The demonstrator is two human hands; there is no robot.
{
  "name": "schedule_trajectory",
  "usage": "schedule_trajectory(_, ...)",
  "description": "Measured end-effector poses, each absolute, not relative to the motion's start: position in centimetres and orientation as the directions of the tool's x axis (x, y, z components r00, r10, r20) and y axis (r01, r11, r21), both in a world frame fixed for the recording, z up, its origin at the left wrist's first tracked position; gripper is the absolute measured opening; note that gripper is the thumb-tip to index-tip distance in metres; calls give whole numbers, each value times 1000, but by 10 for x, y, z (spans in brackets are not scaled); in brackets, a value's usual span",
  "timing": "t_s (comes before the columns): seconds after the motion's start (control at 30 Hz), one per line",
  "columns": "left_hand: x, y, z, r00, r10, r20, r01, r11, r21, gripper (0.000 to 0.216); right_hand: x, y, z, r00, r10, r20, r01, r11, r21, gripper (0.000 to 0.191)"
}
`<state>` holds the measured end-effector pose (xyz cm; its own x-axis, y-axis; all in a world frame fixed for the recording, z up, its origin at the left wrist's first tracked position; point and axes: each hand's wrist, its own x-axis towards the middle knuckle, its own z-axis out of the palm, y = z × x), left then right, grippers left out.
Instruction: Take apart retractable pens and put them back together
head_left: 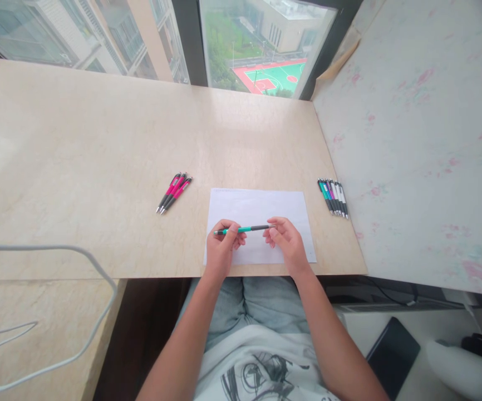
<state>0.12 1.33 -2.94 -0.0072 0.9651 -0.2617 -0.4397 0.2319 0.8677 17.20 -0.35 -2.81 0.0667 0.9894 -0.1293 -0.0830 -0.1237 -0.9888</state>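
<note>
A green ballpoint pen (244,229) with a dark grip lies level above a white sheet of paper (257,203). My left hand (223,246) is closed on its barrel, thumb on top, and the clicker end sticks out to the left. At the other end, the fingertips of my right hand (286,242) pinch the pen's tip, which they partly cover. Three pink pens (174,193) with dark grips lie to the left of the paper. Right of it is a row of several pens (333,197), green, purple and white, side by side with tips toward me.
The beige stone ledge (99,167) ends at a window (261,50) and a flowered wall (416,156). A grey-white cable (99,267) loops over the near left. Below right, a dark flat object (393,356) lies on a white surface.
</note>
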Motion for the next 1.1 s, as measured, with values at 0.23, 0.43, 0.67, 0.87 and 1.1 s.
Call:
schedule_trajectory(0.23,3,11,-33,-38,980,-196,-383,167,909,29,161,1,-45,187,981,-49,-121,-26,-992,38)
schedule_trajectory(0.43,3,15,-33,8,981,-194,-381,183,907,31,161,1,-50,180,983,-34,-209,4,-978,41)
schedule_trajectory(0.67,1,20,-32,81,972,-218,-356,233,905,30,163,-2,-47,241,969,-49,-59,-36,-998,28)
schedule_trajectory(0.87,2,20,-32,72,977,-199,-372,211,904,28,169,-7,-50,209,978,10,-47,20,-999,19)
schedule_trajectory(1.1,1,20,-36,111,976,-187,-334,213,918,28,173,-6,-53,127,986,110,-28,114,-993,30)
